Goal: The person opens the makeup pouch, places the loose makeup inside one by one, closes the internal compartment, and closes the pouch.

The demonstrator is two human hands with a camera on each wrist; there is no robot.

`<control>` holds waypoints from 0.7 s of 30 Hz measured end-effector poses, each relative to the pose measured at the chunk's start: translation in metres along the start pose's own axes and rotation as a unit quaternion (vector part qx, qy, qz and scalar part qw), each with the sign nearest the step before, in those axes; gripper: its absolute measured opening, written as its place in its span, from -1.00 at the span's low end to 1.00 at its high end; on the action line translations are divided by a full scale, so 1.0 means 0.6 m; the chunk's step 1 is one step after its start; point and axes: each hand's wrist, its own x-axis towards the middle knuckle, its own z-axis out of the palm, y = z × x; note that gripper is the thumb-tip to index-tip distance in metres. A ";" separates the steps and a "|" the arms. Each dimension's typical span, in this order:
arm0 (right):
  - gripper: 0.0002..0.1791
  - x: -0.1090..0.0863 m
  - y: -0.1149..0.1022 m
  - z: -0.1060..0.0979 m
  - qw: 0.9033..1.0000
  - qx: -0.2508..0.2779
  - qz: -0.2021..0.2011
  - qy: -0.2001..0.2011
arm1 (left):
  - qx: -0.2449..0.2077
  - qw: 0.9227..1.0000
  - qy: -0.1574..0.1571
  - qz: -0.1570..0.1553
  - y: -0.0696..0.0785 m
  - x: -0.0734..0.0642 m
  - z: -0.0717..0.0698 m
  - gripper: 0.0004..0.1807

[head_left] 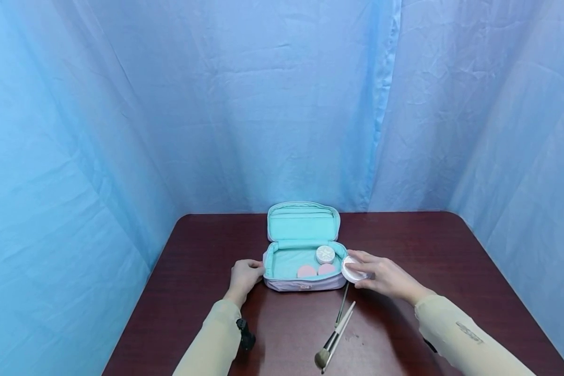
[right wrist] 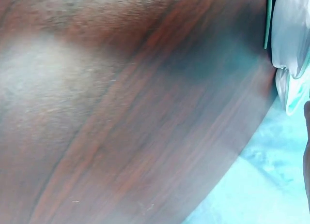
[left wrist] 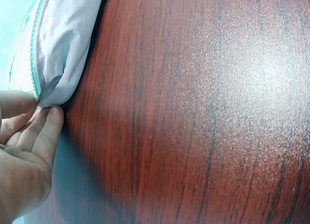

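Note:
A zippered cosmetic bag (head_left: 282, 285), pale lilac outside and mint inside, lies with its lid (head_left: 303, 227) folded back. Inside are a white round container (head_left: 325, 255) with a patterned top and two pink round pieces (head_left: 307, 271). At the bag's left side, my left hand (head_left: 244, 278) pinches the fabric edge; the left wrist view shows thumb and fingers on the bag's corner (left wrist: 60, 83). My right hand (head_left: 383, 275) holds a round white case (head_left: 352, 269) at the bag's right rim. In the right wrist view only a sliver of finger (right wrist: 307, 151) shows.
Makeup brushes (head_left: 331, 342) lie on the dark wooden table (head_left: 207, 250) in front of the bag. One thin handle (head_left: 342, 305) reaches up to the bag's front right corner. Blue curtains (head_left: 263, 104) hang behind and on both sides of the table.

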 end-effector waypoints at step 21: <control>-0.40 0.089 -0.002 0.023 0.999 0.027 -0.001 -0.040 | -0.006 1.000 0.007 0.007 -0.008 0.003 0.001 -0.79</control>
